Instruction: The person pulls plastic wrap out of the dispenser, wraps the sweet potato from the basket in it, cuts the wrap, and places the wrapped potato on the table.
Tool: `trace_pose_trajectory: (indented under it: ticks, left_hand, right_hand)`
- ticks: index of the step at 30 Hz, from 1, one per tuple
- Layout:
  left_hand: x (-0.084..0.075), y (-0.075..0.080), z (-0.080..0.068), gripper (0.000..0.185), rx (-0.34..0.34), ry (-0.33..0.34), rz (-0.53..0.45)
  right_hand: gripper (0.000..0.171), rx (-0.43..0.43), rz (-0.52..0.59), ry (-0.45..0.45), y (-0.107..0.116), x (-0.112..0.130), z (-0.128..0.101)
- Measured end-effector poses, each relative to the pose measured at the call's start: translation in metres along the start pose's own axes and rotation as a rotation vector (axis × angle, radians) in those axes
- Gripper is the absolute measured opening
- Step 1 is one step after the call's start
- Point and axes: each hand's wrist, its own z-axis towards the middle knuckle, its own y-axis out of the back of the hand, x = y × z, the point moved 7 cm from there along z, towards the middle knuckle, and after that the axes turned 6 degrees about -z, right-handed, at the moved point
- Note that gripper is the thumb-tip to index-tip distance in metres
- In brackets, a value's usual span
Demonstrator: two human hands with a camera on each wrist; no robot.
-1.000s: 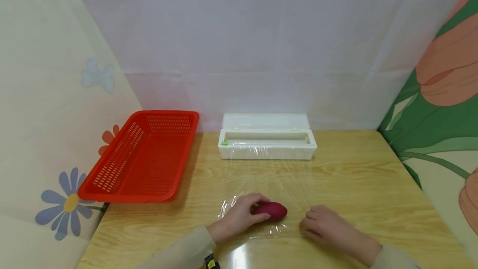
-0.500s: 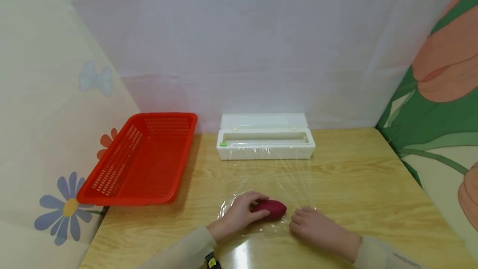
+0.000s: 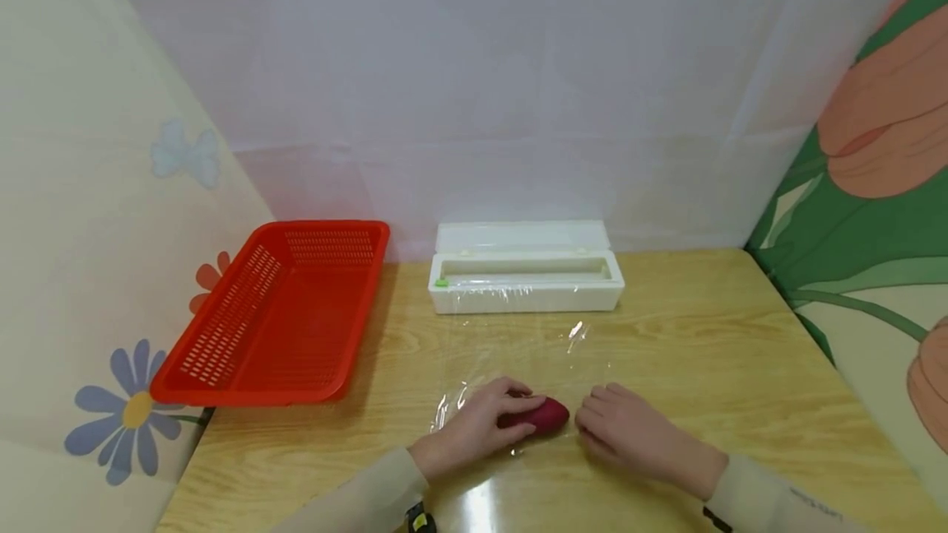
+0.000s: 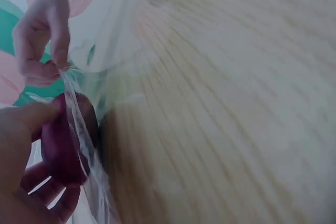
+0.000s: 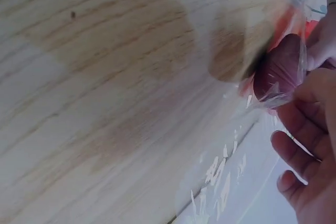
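My left hand (image 3: 485, 422) grips a smooth, purple-red sweet potato (image 3: 548, 416) with a tapered end, thumb on the near side and fingers over the far side. Clear cling film (image 3: 518, 352) runs from the white dispenser box (image 3: 526, 298) toward me and lies under the sweet potato. Between thumb and forefinger, my right hand (image 3: 640, 438) pinches the edge of the film, just right of the sweet potato's tip. In the left wrist view, the pulled film (image 4: 79, 124) stretches up along the sweet potato (image 4: 60, 145). The right wrist view shows film bunched at those fingertips (image 5: 296, 95).
A red plastic basket (image 3: 370, 311) with slotted sides stands at the left of the wooden table (image 3: 704, 336). The dispenser's lid (image 3: 522, 235) is raised against the back cloth, and a green slider (image 3: 442, 282) sits at its left end. Patterned cloths flank both sides.
My right hand has moved left, close to the sweet potato, then slightly away from me, bringing the film's edge with it. New glints show on the film. The left hand stays on the sweet potato.
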Motion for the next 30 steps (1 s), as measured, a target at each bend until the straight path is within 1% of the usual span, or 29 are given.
trace_pose_trajectory:
  ticks: [4, 8, 12, 15, 18, 21, 26, 28, 30]
  left_hand:
    - [-0.003, -0.006, 0.000, 0.066, 0.052, -0.022, 0.074]
    - [-0.007, -0.007, 0.000, 0.081, 0.055, -0.053, 0.166]
    - [-0.009, -0.007, 0.001, 0.089, 0.043, -0.060, 0.227]
    - [-0.008, -0.006, 0.002, 0.082, 0.033, -0.061, 0.242]
    - [-0.005, -0.002, 0.002, 0.067, 0.020, -0.059, 0.202]
    - [-0.002, 0.003, 0.000, 0.058, 0.006, -0.056, 0.136]
    - [0.006, 0.010, 0.001, 0.049, 0.001, -0.040, 0.029]
    - [0.009, 0.012, 0.003, 0.046, 0.006, -0.018, -0.024]
    - [0.013, 0.013, 0.005, 0.045, 0.015, 0.002, -0.053]
  right_hand:
    - [0.015, -0.001, -0.003, -0.002, 0.001, -0.004, 0.000]
    - [0.016, -0.039, 0.019, -0.002, 0.001, -0.005, 0.001]
    - [0.015, -0.059, 0.047, -0.011, 0.000, -0.006, 0.003]
    - [0.015, -0.053, 0.055, -0.029, -0.001, -0.009, 0.004]
    - [0.016, -0.038, 0.056, -0.058, -0.004, -0.013, 0.003]
    - [0.017, -0.025, 0.060, -0.080, -0.006, -0.017, 0.002]
    - [0.017, -0.006, 0.061, -0.099, -0.010, -0.019, 0.001]
    - [0.017, 0.000, 0.055, -0.113, -0.011, -0.020, 0.001]
    - [0.017, 0.016, 0.055, -0.139, -0.013, -0.023, 0.002]
